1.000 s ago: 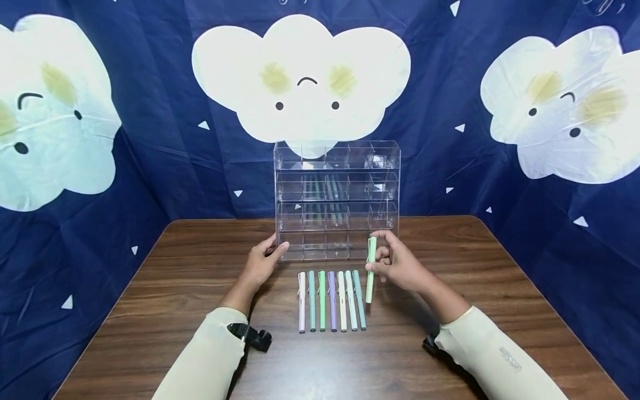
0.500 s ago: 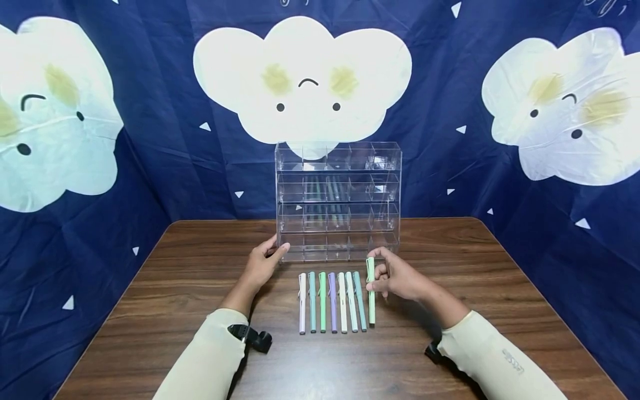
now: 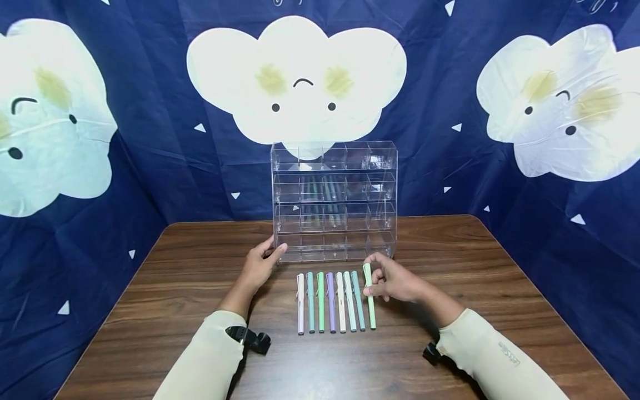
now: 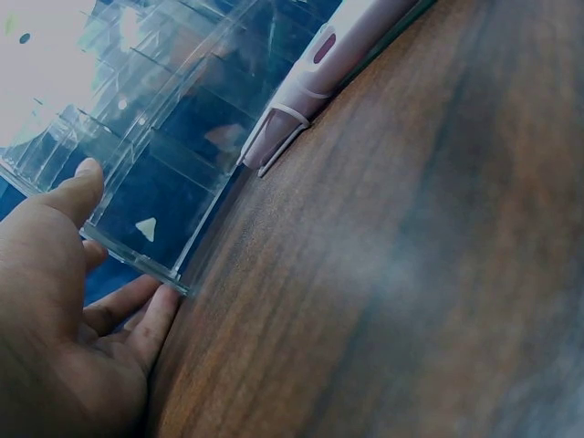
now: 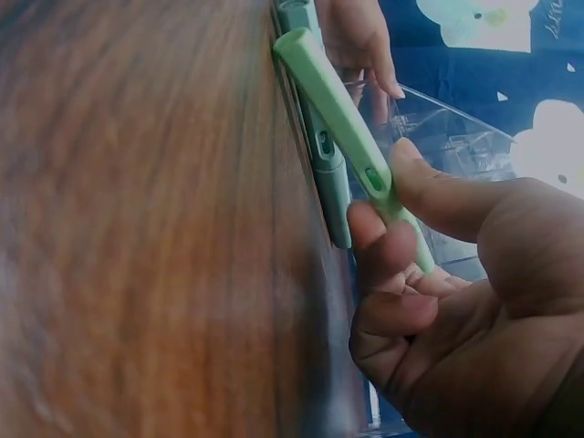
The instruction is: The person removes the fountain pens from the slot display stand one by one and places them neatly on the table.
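My right hand (image 3: pixel 395 279) pinches a light green pen (image 5: pixel 338 114) by its capped upper half, at the right end of a row of pens. In the right wrist view its lower end is close to the neighbouring teal pen (image 5: pixel 328 187); whether it touches the table I cannot tell. At the lower left corner of a clear compartment rack (image 3: pixel 335 214), my left hand (image 3: pixel 260 268) grips the side, thumb in front and fingers partly hidden behind. The row also has a pale lilac pen (image 3: pixel 300 305), a bright green pen (image 3: pixel 320 303) and a purple pen (image 3: pixel 331 304).
The rack stands upright near the back of the brown wooden table (image 3: pixel 175 289), with several tiers of small compartments. Behind it hangs a dark blue curtain (image 3: pixel 165 139) with white cloud prints. More pale and teal pens fill the row in front of the rack.
My right hand has brought the light green pen down and toward me, from beside the rack's lower right corner to the row's right end. The left hand keeps its place on the rack.
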Action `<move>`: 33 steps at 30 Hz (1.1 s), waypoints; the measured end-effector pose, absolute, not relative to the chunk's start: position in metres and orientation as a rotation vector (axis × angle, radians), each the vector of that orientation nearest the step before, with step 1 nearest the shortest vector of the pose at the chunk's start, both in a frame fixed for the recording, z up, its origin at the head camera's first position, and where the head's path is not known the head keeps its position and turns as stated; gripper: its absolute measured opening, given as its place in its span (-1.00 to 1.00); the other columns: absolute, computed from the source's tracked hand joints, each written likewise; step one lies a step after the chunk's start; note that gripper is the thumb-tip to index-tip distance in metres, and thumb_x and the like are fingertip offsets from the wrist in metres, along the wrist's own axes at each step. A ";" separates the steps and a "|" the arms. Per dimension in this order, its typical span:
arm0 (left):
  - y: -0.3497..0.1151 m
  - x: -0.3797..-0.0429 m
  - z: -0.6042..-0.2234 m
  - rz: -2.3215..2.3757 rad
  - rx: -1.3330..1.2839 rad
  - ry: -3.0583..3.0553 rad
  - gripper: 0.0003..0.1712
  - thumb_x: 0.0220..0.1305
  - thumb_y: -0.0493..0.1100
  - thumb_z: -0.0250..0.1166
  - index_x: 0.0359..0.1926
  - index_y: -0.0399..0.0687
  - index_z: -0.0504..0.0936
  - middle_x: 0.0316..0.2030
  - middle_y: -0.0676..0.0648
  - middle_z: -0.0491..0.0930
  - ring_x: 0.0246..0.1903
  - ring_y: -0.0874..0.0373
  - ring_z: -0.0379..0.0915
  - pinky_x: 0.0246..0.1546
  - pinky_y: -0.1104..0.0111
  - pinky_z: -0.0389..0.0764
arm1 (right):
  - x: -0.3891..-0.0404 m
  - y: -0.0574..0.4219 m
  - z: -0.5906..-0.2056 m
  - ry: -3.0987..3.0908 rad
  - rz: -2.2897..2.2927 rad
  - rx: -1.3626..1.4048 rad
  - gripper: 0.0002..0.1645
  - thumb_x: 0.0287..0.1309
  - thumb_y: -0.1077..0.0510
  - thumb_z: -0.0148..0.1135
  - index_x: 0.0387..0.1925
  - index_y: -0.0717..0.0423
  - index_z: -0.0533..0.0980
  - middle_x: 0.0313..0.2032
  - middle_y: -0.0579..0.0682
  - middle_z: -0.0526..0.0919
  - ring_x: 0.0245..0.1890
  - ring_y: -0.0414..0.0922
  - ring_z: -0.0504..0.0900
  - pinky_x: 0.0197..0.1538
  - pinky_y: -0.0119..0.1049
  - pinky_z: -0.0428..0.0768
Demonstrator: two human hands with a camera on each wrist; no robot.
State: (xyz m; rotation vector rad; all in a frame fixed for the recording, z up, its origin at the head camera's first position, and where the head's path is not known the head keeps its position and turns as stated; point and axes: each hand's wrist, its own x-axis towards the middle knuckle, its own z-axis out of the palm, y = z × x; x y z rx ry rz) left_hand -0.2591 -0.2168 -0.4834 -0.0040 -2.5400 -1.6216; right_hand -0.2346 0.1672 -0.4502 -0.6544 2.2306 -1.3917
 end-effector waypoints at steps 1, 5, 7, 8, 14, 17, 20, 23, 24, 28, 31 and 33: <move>-0.217 -0.259 -0.484 -1.621 -0.003 -2.539 -0.24 0.60 0.16 0.33 0.65 0.04 0.40 0.49 -0.31 0.53 0.38 -0.25 0.58 0.39 -0.07 0.57 | -0.235 0.168 -0.451 2.220 -1.389 -0.643 -0.14 0.33 0.32 0.50 0.43 0.42 0.18 -0.47 -0.05 0.56 -0.64 -0.18 0.44 -0.52 -0.37 0.51; -0.217 -0.258 -0.483 -1.621 -0.002 -2.533 -0.25 0.60 0.15 0.34 0.64 0.01 0.41 0.49 -0.31 0.54 0.37 -0.24 0.60 0.37 -0.06 0.59 | -0.236 0.168 -0.454 2.179 -1.381 -0.602 -0.17 0.37 0.28 0.48 0.46 0.37 0.19 -0.48 -0.08 0.58 -0.67 -0.23 0.42 -0.55 -0.41 0.46; -0.217 -0.258 -0.482 -1.624 0.000 -2.535 -0.24 0.59 0.15 0.33 0.64 0.01 0.41 0.49 -0.30 0.53 0.38 -0.24 0.59 0.37 -0.07 0.59 | -0.235 0.168 -0.455 2.170 -1.385 -0.590 -0.19 0.39 0.27 0.46 0.45 0.36 0.20 -0.48 -0.08 0.60 -0.68 -0.22 0.44 -0.57 -0.41 0.44; -0.217 -0.258 -0.482 -1.625 -0.001 -2.536 -0.24 0.60 0.16 0.33 0.64 0.01 0.41 0.49 -0.31 0.53 0.38 -0.25 0.59 0.37 -0.08 0.59 | -0.235 0.168 -0.455 2.168 -1.386 -0.583 -0.20 0.40 0.27 0.46 0.45 0.35 0.21 -0.48 -0.08 0.61 -0.68 -0.21 0.45 -0.58 -0.41 0.43; -0.215 -0.257 -0.481 -1.620 0.009 -2.553 -0.22 0.59 0.18 0.33 0.65 0.02 0.39 0.52 -0.30 0.50 0.38 -0.25 0.58 0.36 -0.09 0.60 | -0.235 0.169 -0.455 2.159 -1.391 -0.572 -0.21 0.39 0.29 0.46 0.46 0.36 0.24 -0.50 -0.07 0.63 -0.68 -0.21 0.47 -0.60 -0.44 0.40; -0.214 -0.258 -0.481 -1.625 0.015 -2.548 -0.23 0.59 0.18 0.34 0.65 0.05 0.40 0.51 -0.29 0.52 0.38 -0.24 0.58 0.34 -0.08 0.60 | -0.235 0.169 -0.456 2.168 -1.381 -0.587 -0.20 0.37 0.27 0.48 0.46 0.39 0.26 -0.52 -0.08 0.64 -0.69 -0.22 0.47 -0.61 -0.44 0.39; -0.213 -0.260 -0.481 -1.629 0.020 -2.552 -0.23 0.57 0.19 0.35 0.65 0.09 0.41 0.50 -0.27 0.53 0.39 -0.24 0.57 0.35 -0.09 0.60 | -0.235 0.169 -0.458 2.188 -1.368 -0.590 -0.20 0.36 0.26 0.50 0.46 0.42 0.30 -0.54 -0.09 0.64 -0.70 -0.22 0.48 -0.63 -0.43 0.38; -0.212 -0.261 -0.481 -1.630 0.019 -2.561 -0.21 0.56 0.21 0.36 0.65 0.11 0.40 0.50 -0.28 0.53 0.42 -0.24 0.54 0.39 -0.10 0.58 | -0.235 0.169 -0.460 2.210 -1.361 -0.586 -0.17 0.35 0.26 0.50 0.48 0.46 0.30 -0.54 -0.07 0.64 -0.71 -0.22 0.49 -0.65 -0.42 0.39; -0.211 -0.262 -0.481 -1.628 0.018 -2.565 -0.21 0.56 0.22 0.35 0.66 0.11 0.39 0.51 -0.28 0.52 0.44 -0.24 0.53 0.41 -0.10 0.57 | -0.235 0.169 -0.460 2.218 -1.359 -0.581 -0.16 0.35 0.26 0.51 0.49 0.46 0.30 -0.54 -0.06 0.64 -0.71 -0.22 0.49 -0.65 -0.42 0.39; -0.212 -0.263 -0.480 -1.632 0.021 -2.575 -0.19 0.57 0.24 0.34 0.67 0.13 0.36 0.54 -0.27 0.49 0.47 -0.25 0.49 0.44 -0.12 0.55 | -0.235 0.168 -0.461 2.243 -1.352 -0.560 -0.14 0.35 0.24 0.51 0.51 0.45 0.31 -0.54 -0.04 0.66 -0.72 -0.21 0.52 -0.65 -0.41 0.43; -0.213 -0.262 -0.480 -1.637 0.031 -2.575 -0.18 0.57 0.25 0.33 0.68 0.14 0.35 0.55 -0.27 0.47 0.48 -0.25 0.47 0.43 -0.13 0.54 | -0.235 0.167 -0.461 2.252 -1.347 -0.549 -0.14 0.35 0.24 0.51 0.52 0.44 0.31 -0.54 -0.04 0.66 -0.73 -0.21 0.53 -0.65 -0.41 0.45; -0.212 -0.261 -0.480 -1.634 0.030 -2.577 -0.18 0.57 0.25 0.33 0.68 0.13 0.35 0.52 -0.28 0.50 0.47 -0.25 0.48 0.41 -0.12 0.56 | -0.235 0.168 -0.461 2.255 -1.345 -0.546 -0.14 0.35 0.24 0.51 0.52 0.45 0.31 -0.54 -0.04 0.65 -0.73 -0.21 0.53 -0.65 -0.41 0.46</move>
